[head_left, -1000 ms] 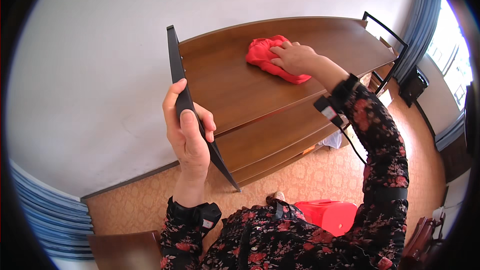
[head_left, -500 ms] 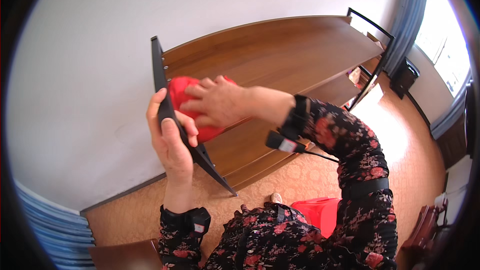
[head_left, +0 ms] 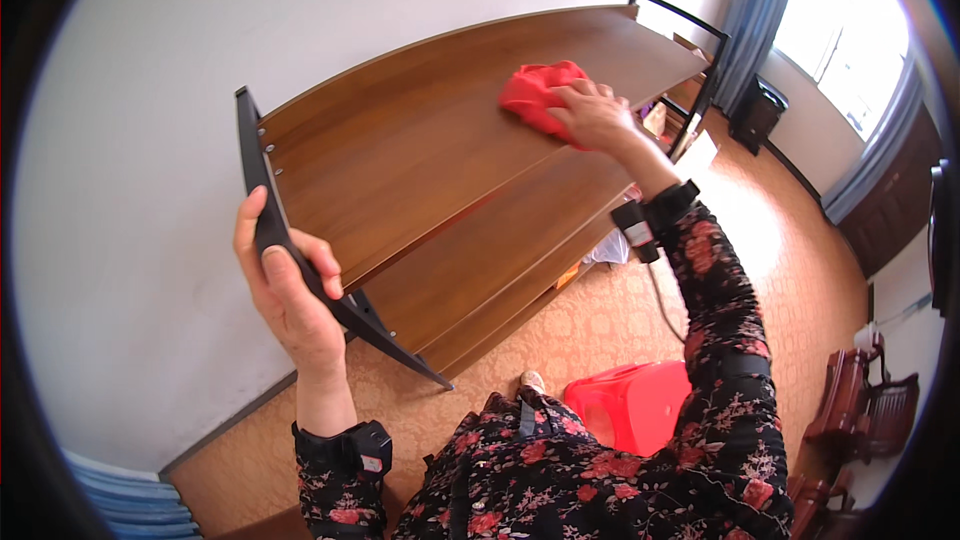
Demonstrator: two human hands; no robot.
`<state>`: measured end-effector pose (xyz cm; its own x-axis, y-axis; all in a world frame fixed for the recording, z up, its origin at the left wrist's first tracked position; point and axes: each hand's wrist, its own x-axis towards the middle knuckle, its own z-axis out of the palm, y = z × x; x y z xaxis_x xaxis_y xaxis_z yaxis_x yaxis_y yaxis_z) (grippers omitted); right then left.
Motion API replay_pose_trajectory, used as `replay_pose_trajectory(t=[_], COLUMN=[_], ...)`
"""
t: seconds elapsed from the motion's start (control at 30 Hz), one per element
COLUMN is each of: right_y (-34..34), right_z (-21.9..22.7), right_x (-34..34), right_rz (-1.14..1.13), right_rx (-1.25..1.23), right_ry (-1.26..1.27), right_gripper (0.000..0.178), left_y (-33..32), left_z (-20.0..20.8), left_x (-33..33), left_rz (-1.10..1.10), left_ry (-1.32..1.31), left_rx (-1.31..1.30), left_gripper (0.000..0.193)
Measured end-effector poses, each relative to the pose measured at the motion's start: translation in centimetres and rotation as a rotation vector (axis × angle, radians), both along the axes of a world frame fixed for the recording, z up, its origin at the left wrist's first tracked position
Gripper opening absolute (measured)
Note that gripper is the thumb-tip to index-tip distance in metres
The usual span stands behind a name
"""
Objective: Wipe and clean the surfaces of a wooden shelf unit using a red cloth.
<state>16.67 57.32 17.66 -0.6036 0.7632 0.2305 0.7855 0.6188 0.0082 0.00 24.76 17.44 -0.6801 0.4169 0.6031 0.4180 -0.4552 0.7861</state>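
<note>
A wooden shelf unit [head_left: 420,130] with a black metal frame stands against the white wall. My left hand [head_left: 290,265] is wrapped round the black side bar [head_left: 262,175] at its left end, fingers on one side and thumb on the other. On the top board, toward the right, lies a bunched red cloth [head_left: 540,95]. My right hand [head_left: 592,115] rests on the cloth's right part, its fingers bent over it and pressing it to the board. What the palm covers is hidden.
Below the top board is a lower shelf [head_left: 480,260], with bags and papers near its right end. A red plastic stool [head_left: 630,405] stands on the patterned floor by my body. Blue curtains [head_left: 755,20] frame the window, and dark wooden furniture [head_left: 850,410] is at the right.
My right hand has slid the red cloth from the left end of the top board toward its right side. My left hand still grips the side bar. The view has shifted right.
</note>
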Motion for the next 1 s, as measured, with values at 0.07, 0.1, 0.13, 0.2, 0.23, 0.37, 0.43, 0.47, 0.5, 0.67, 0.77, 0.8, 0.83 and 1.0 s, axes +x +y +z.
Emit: replay_pose_trajectory(t=[0.07, 0.1, 0.13, 0.2, 0.23, 0.37, 0.43, 0.47, 0.5, 0.67, 0.77, 0.8, 0.83, 1.0], right_y=[-3.4, -6.3, -9.0, -12.1, -13.2, -12.3, -10.4, -9.0, -7.4, 5.0, 10.4, 12.2, 11.9, 9.6], right_z=[-0.5, 0.0, 0.6, -0.2, -0.4, -1.1, -1.1, -0.8, -0.3, -0.6, -0.4, -1.0, -1.0, 0.7], right_x=[-1.7, -2.6, -3.4, -4.3, -4.7, -5.0, -4.0, -3.1, -2.0, 3.4, 8.0, 9.5, 9.1, 6.5], right_rz=[0.134, 0.331, 0.427, 0.694, 0.765, 0.886, 0.912, 0.859, 0.808, 0.253, -0.060, -0.140, -0.201, -0.271], right_rx=[0.048, 0.076, 0.063, 0.103, 0.097, 0.067, 0.070, 0.061, 0.054, 0.120, 0.070, 0.085, 0.009, 0.021], right_ry=[0.021, 0.055, 0.039, 0.273, 0.352, 0.437, 0.436, 0.407, 0.377, 0.278, 0.157, 0.107, 0.089, -0.168], right_gripper=[0.041, 0.041, 0.041, 0.039, 0.039, 0.037, 0.036, 0.036, 0.035, 0.032, 0.042, 0.047, 0.049, 0.049], left_y=[0.4, 0.0, 0.1, 0.0, -0.4, -1.5, -2.0, -2.5, -2.9, -6.4, -9.5, -10.5, -11.8, -13.0], left_z=[0.3, 0.6, 0.7, 1.4, 1.7, 1.9, 2.0, 2.0, 1.9, 1.8, 0.4, -0.4, -1.1, -2.0], left_x=[-0.2, -0.7, -0.8, -1.0, -1.2, -2.4, -2.0, -2.2, -2.3, -3.7, -3.6, -3.2, -2.7, -1.5], left_rz=[0.012, 0.057, 0.085, 0.117, 0.132, 0.174, 0.174, 0.176, 0.178, 0.300, 0.392, 0.421, 0.473, 0.530], left_ry=[-0.008, 0.008, -0.016, -0.034, -0.034, -0.019, -0.036, -0.032, -0.030, -0.007, 0.019, 0.014, 0.011, -0.014], left_rx=[0.010, -0.006, 0.001, 0.012, 0.013, -0.016, -0.007, -0.004, 0.000, 0.015, 0.053, 0.051, 0.040, 0.093], left_gripper=[0.054, 0.055, 0.056, 0.056, 0.056, 0.055, 0.053, 0.053, 0.053, 0.054, 0.055, 0.055, 0.055, 0.055])
